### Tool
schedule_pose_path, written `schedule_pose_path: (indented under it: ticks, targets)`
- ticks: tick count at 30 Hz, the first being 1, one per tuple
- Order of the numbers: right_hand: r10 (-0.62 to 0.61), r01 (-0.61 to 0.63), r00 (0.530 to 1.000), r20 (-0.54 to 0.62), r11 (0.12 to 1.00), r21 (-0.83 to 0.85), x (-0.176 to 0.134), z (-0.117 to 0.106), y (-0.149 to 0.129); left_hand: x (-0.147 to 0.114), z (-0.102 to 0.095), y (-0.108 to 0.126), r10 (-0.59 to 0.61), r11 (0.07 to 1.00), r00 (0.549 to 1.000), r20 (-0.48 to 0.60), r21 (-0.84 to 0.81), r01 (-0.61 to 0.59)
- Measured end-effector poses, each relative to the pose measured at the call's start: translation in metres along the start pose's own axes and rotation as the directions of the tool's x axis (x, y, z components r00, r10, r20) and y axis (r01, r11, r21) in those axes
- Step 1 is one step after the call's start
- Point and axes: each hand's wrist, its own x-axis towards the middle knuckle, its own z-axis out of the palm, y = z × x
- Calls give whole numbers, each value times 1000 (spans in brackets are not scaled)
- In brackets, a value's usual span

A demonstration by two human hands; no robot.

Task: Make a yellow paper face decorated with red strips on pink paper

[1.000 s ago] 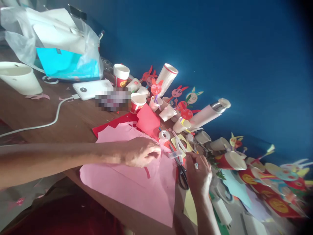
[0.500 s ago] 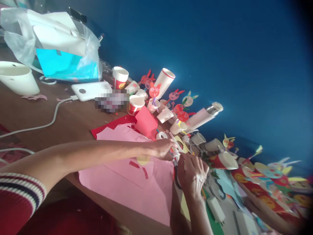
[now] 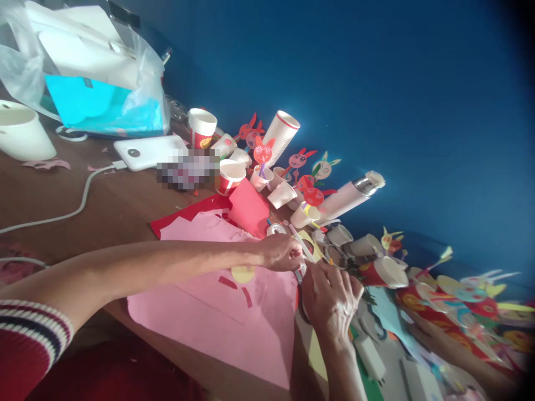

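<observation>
My left hand (image 3: 282, 252) is closed in a pinch above the right edge of a large pink paper sheet (image 3: 200, 306). Close against it, my right hand (image 3: 332, 289) is closed too, knuckles up. Between the two lies a small whitish piece (image 3: 300, 272), mostly hidden by the fingers; its kind does not show. Just behind the hands are a white stick-like strip (image 3: 301, 242) and a roll of tape (image 3: 276, 229). On the pink sheet lie red paper strips (image 3: 228, 283) and a yellow paper circle (image 3: 243, 274).
Paper cups (image 3: 305, 213) with rabbit-faced sticks line the blue wall (image 3: 334, 67), beside a thermos (image 3: 346, 199). At left are a plastic bag (image 3: 100, 103), a white bucket (image 3: 24, 131) and a corded power bank (image 3: 148, 151). Another person's arm (image 3: 455, 348) reaches in at right.
My hands stay close together, with the right wrist turned slightly and shifted a little right. The left fingers are curled more tightly. The whole view has shifted slightly.
</observation>
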Motion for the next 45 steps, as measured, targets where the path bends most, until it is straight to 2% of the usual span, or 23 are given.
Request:
schedule_pose_path:
  ticks: [4,8,12,16,22,28,34,37,41,45]
  targets:
    - [14,-12,1000,-20,998,63,3,-5,0,-4,-7,5,14,1000,1000,13,-20,-14]
    - [91,-76,994,-56,969,236,7,-9,-1,-9,-13,5,31,998,999,13,-46,-30]
    - [172,-166,985,9,937,306,12,-6,-4,-13,-16,5,49,996,999,-8,-68,-49]
    - [139,-141,990,28,945,295,16,-3,-9,-18,-21,7,54,995,998,-14,-81,-55]
    - [9,-11,1000,14,985,169,18,-4,-15,-22,-30,10,53,992,998,-44,-113,-58]
    - [2,-5,1000,11,963,271,17,-2,-13,-25,-32,4,68,984,995,-66,-161,-78]
    - [27,-34,999,23,920,390,19,-5,-13,-29,-31,-1,41,972,999,-26,-232,-46]
    - [83,-89,996,35,845,527,19,-6,-12,-30,-32,-3,63,969,998,-21,-239,-66]
    - [225,-206,973,56,727,655,12,0,1,-30,-38,-4,93,955,995,-38,-280,-100]
    - [304,-297,947,101,716,632,-2,8,35,-30,-43,-2,48,924,996,-81,-375,-75]
